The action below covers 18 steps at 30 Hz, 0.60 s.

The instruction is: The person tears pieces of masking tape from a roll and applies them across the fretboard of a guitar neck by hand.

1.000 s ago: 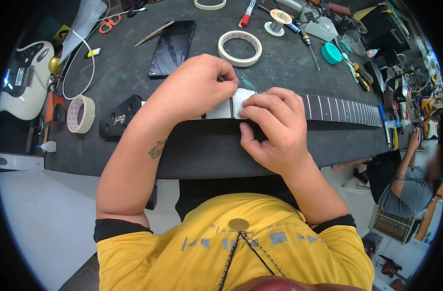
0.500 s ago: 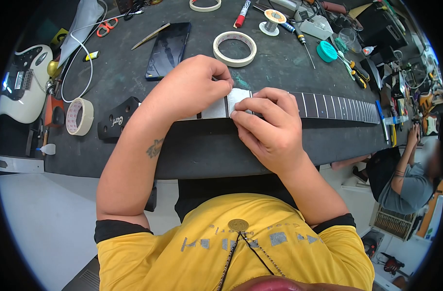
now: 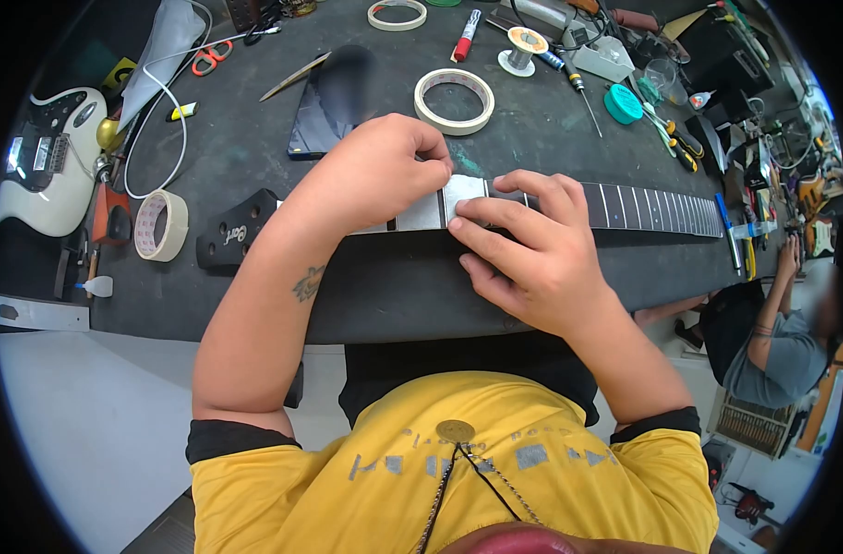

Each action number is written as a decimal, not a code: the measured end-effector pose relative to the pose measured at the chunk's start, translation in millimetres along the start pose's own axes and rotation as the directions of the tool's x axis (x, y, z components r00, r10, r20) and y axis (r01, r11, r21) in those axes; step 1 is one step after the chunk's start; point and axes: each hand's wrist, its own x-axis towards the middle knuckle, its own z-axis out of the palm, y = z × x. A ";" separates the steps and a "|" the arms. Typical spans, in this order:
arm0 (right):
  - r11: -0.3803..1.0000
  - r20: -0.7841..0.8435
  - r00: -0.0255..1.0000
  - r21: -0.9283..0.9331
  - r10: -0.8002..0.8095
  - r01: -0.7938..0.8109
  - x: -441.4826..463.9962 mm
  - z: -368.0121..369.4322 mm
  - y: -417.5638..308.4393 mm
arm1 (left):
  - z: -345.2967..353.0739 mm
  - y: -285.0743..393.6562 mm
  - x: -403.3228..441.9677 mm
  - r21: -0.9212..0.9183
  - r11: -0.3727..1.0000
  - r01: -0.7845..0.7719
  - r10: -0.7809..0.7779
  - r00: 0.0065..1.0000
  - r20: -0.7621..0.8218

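Note:
A guitar neck (image 3: 615, 205) with metal frets lies across the bench, its black headstock (image 3: 232, 233) to the left. Pale strips, which look like masking tape, cover part of the fretboard; one such strip (image 3: 460, 191) lies between my hands. My left hand (image 3: 389, 171) is closed in a pinch at the far edge of that strip, its fingertips partly hidden. My right hand (image 3: 537, 245) has its fingers apart, with a fingertip touching the strip's right side. Its thumb sits off the near edge of the neck.
Beyond the neck lie a masking tape roll (image 3: 454, 100), a phone (image 3: 325, 115), a solder spool (image 3: 521, 54), a red marker (image 3: 466, 37) and a screwdriver (image 3: 588, 103). Another tape roll (image 3: 160, 226) and a white guitar body (image 3: 57, 180) are left. A person (image 3: 777, 351) sits at right.
The view has shifted slightly, so the bench things appear a little to the right and lower. My right hand's fingers have spread somewhat; my left hand stays pinched at the strip.

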 end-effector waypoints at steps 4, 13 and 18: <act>0.998 0.088 0.996 0.060 0.020 -0.025 4.6 -11.4 10.6 | -0.9 2.5 -1.5 0.018 1.000 0.006 -0.005 1.000 -0.007; 0.989 0.228 0.972 -0.118 -0.056 0.085 14.4 -20.2 9.8 | 2.5 -8.7 2.5 0.026 0.998 -0.052 0.053 0.998 -0.039; 0.980 0.287 0.940 -0.026 -0.183 0.199 30.7 -33.4 31.2 | 0.2 -1.0 -0.2 0.006 1.000 -0.005 0.005 1.000 -0.019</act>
